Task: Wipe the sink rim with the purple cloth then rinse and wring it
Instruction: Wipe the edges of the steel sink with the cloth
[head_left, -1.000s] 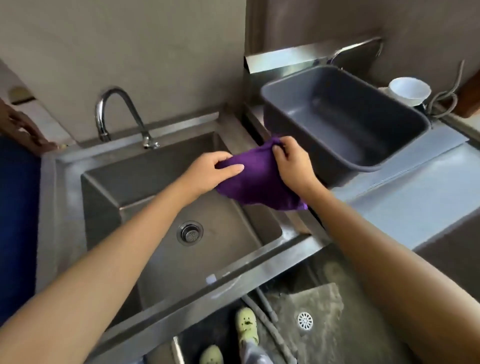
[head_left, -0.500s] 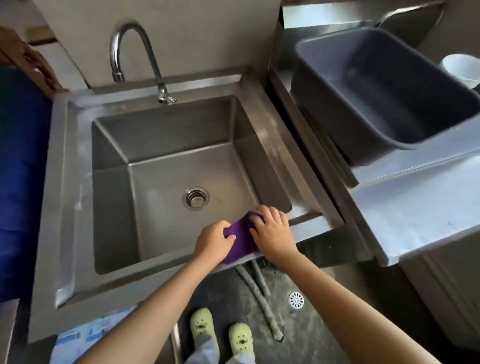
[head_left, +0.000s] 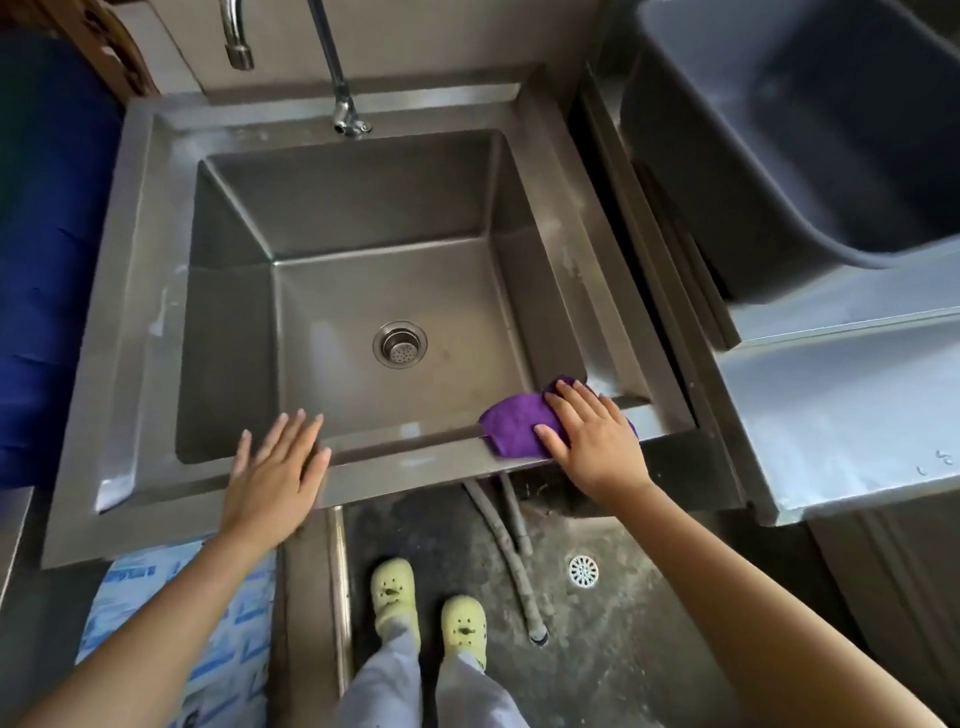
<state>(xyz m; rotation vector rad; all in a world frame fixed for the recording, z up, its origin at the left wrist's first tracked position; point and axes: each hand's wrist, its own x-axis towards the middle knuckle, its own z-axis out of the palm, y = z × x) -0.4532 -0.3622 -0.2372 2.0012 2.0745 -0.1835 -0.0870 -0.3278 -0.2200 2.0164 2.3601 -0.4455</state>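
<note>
The steel sink (head_left: 561, 218) fills the middle of the view, with a drain (head_left: 399, 344) in its dry basin. A folded purple cloth (head_left: 511, 426) lies on the front rim near the right corner. My right hand (head_left: 592, 441) presses flat on top of the cloth, fingers spread, covering its right half. My left hand (head_left: 275, 473) rests flat on the front rim further left, fingers apart, holding nothing. The faucet (head_left: 340, 98) stands at the back rim with no water running.
A large grey plastic tub (head_left: 810, 156) sits on the steel counter (head_left: 852, 415) to the right. A blue object (head_left: 47, 260) stands left of the sink. Below are my feet in pale green clogs (head_left: 395, 592), grey hoses (head_left: 506, 540) and a floor drain (head_left: 583, 570).
Both hands brought the cloth down from over the basin to the front rim. My left hand let go and moved left along the rim; my right hand now presses the cloth flat.
</note>
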